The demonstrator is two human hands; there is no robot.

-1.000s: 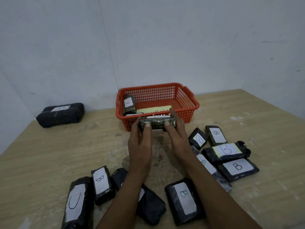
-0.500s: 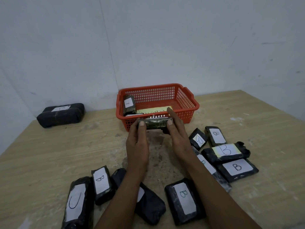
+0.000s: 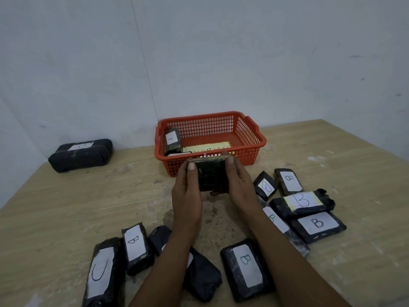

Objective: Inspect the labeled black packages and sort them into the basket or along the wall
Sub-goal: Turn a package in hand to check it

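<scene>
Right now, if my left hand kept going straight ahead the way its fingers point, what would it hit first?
Probably the near wall of the orange basket. The left hand points away from you, gripping the black package just in front of that wall, though the gap between them is hard to judge.

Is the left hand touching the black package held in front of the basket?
Touching. The head view shows the left hand gripping the held package, thumb lying across its left edge; the right hand grips the other side.
</scene>
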